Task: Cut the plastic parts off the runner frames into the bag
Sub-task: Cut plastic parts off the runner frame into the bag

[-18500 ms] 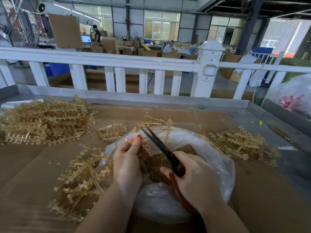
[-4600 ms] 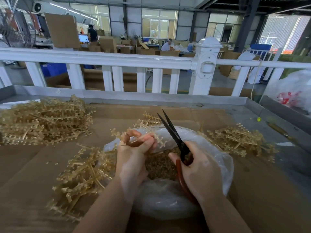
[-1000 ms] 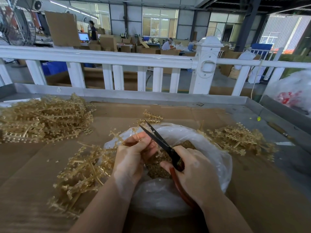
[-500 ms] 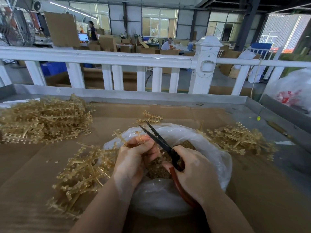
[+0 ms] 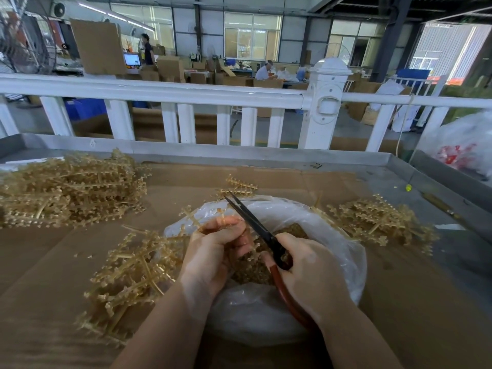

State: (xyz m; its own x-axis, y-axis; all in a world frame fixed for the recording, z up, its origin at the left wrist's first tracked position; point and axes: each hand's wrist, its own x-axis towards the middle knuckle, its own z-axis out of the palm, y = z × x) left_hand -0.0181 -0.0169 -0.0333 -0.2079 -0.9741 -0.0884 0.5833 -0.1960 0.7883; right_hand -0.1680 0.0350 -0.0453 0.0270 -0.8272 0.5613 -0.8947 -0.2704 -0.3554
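head-worn view, angled down, near hands (image 5: 266, 262)

Your way to the table's (image 5: 306, 155) far left corner is blocked by a big pile of frames (image 5: 72, 190). More frames (image 5: 127, 275) lie near the front edge, touching the bag's (image 5: 332, 235) left side. Another heap (image 5: 378, 222) sits just right of the bag. You can pass along the bare cardboard (image 5: 292, 179) by the far edge, below the white fence (image 5: 170, 94).

Grey rimmed table (image 5: 439, 182), cardboard sheet (image 5: 279, 179) over it, runner frame piles (image 5: 72, 190) (amber), clear bag (image 5: 306, 217)
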